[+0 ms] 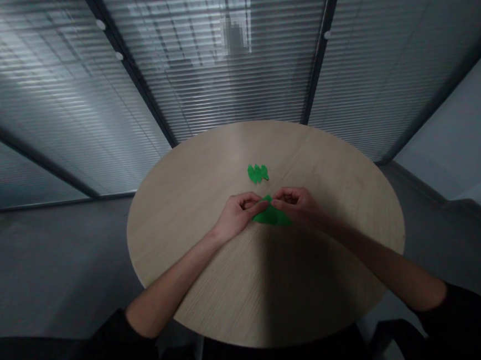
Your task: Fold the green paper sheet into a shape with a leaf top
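Observation:
Between my two hands is a piece of green paper (pixel 271 216), roughly triangular, with its wide edge toward me. My left hand (pixel 240 212) pinches its upper left part between thumb and fingers. From the other side, my right hand (pixel 298 202) pinches the upper right part, and the thumbs come close together near the top. Just beyond my hands, several small green pointed pieces (pixel 258 173) lie side by side on the round wooden table (pixel 176 207). My fingers cover part of the paper, so any folds there are hidden.
Glass panels with blinds (pixel 234 97) stand right behind the table's far edge. Grey floor (pixel 63 260) surrounds the table, and a pale wall (pixel 461 129) rises at the right. A dark shadow falls across the near part of the tabletop.

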`<state>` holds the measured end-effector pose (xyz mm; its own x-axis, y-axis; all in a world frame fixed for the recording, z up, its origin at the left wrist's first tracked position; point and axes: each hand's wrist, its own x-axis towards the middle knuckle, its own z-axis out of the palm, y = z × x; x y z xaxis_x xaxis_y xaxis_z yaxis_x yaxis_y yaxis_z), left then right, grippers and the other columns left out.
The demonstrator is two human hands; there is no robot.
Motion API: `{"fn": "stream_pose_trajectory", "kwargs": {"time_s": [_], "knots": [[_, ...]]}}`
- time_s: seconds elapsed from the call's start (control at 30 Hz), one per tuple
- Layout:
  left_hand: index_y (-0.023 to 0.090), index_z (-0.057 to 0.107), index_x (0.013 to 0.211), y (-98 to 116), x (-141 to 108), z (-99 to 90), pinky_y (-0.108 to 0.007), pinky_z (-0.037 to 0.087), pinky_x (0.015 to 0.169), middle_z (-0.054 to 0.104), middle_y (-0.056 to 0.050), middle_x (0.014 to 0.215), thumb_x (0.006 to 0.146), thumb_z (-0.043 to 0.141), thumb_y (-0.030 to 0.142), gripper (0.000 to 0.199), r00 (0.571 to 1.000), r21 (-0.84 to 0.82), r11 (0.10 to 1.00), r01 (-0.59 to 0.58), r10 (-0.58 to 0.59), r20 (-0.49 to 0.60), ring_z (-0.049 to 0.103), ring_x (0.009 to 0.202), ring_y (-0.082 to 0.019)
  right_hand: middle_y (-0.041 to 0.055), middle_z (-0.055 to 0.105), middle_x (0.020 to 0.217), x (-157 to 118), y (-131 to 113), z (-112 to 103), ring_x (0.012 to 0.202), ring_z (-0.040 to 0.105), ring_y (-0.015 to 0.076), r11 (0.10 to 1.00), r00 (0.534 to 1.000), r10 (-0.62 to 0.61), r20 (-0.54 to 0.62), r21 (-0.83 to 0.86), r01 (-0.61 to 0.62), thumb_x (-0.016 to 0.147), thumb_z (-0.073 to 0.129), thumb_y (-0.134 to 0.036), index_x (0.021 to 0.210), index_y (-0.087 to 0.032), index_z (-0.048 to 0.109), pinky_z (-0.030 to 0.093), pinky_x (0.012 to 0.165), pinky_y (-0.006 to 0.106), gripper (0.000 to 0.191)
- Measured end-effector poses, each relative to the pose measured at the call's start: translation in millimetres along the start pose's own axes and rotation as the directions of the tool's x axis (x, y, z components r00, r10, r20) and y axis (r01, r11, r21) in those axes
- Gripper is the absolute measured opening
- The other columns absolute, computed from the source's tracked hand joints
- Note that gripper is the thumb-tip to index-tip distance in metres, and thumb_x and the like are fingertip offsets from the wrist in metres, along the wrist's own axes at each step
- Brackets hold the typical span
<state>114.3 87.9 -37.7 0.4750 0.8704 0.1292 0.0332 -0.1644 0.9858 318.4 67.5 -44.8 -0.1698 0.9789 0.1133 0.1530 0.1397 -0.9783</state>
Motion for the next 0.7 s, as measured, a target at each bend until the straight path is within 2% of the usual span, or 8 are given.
{"fn": "stream_pose_trajectory", "kwargs": {"time_s": [0.13, 0.2, 0.27, 0.33, 0.53, 0.7], "knots": [[0.015, 0.069, 0.078, -1.1, -0.8, 3.3, -0.02, 0.033, 0.047, 0.057, 0.004, 0.058, 0.084, 0.08, 0.046, 0.034, 1.0, -0.016, 1.0, 0.003, -0.004, -0.013, 0.048, 0.05, -0.008, -0.0019, 0.057, 0.061, -0.2, -0.1, -0.2, 0.053, 0.046, 0.0093, 1.0, 1.0, -0.023, 0.007, 0.0, 0.023, 0.077, 0.074, -0.045, 0.074, -0.017, 0.069, 0.032, 0.048, 0.022, 0.029], [0.015, 0.071, 0.084, -2.0, -1.4, 6.0, -0.02, 0.04, 0.051, 0.064, 0.001, 0.064, 0.084, 0.081, 0.044, 0.031, 0.999, -0.044, 0.999, -0.022, 0.02, -0.029, 0.055, 0.055, -0.009, -0.003, 0.054, 0.059, -0.1, -0.4, -0.3, 0.051, 0.043, 0.0086, 1.0, 1.0, -0.027, 0.01, 0.009, 0.027, 0.077, 0.074, -0.045, 0.073, -0.018, 0.067, 0.03, 0.047, 0.022, 0.028], [0.015, 0.072, 0.095, -3.1, -2.1, 8.8, -0.022, 0.051, 0.061, 0.072, -0.002, 0.076, 0.082, 0.084, 0.04, 0.03, 0.995, -0.08, 0.994, -0.078, 0.073, -0.065, 0.065, 0.066, -0.012, -0.0035, 0.053, 0.059, 0.1, -0.4, -0.1, 0.05, 0.042, 0.0081, 0.999, 0.999, -0.034, 0.002, 0.016, 0.034, 0.077, 0.074, -0.044, 0.072, -0.018, 0.066, 0.03, 0.046, 0.023, 0.028], [0.016, 0.073, 0.105, -4.3, -2.8, 11.1, -0.025, 0.057, 0.069, 0.075, -0.004, 0.083, 0.082, 0.084, 0.036, 0.032, 0.987, -0.081, 0.988, -0.133, 0.124, -0.106, 0.07, 0.073, -0.015, -0.0032, 0.054, 0.059, 0.5, -0.2, 0.1, 0.051, 0.043, 0.0081, 0.999, 0.999, -0.038, -0.009, 0.019, 0.038, 0.076, 0.074, -0.044, 0.071, -0.018, 0.065, 0.03, 0.047, 0.023, 0.028], [0.016, 0.079, 0.105, -8.5, -3.9, 13.6, -0.032, 0.063, 0.078, 0.081, -0.009, 0.096, 0.085, 0.08, 0.033, 0.026, 0.973, 0.011, 0.986, -0.166, 0.165, -0.163, 0.076, 0.083, -0.02, -0.0034, 0.055, 0.06, 0.6, -1.7, 0.4, 0.051, 0.043, 0.0079, 0.998, 1.0, -0.023, -0.002, 0.053, 0.024, 0.076, 0.075, -0.046, 0.07, -0.019, 0.064, 0.033, 0.048, 0.023, 0.029], [0.018, 0.081, 0.105, -8.2, -4.2, 13.7, -0.034, 0.063, 0.083, 0.082, -0.009, 0.102, 0.086, 0.079, 0.031, 0.023, 0.964, 0.058, 0.982, -0.178, 0.185, -0.189, 0.076, 0.089, -0.021, -0.0039, 0.054, 0.06, 0.0, -3.1, -0.5, 0.051, 0.043, 0.0078, 0.998, 1.0, -0.022, 0.003, 0.054, 0.022, 0.075, 0.076, -0.046, 0.07, -0.019, 0.063, 0.032, 0.048, 0.023, 0.03]]}}
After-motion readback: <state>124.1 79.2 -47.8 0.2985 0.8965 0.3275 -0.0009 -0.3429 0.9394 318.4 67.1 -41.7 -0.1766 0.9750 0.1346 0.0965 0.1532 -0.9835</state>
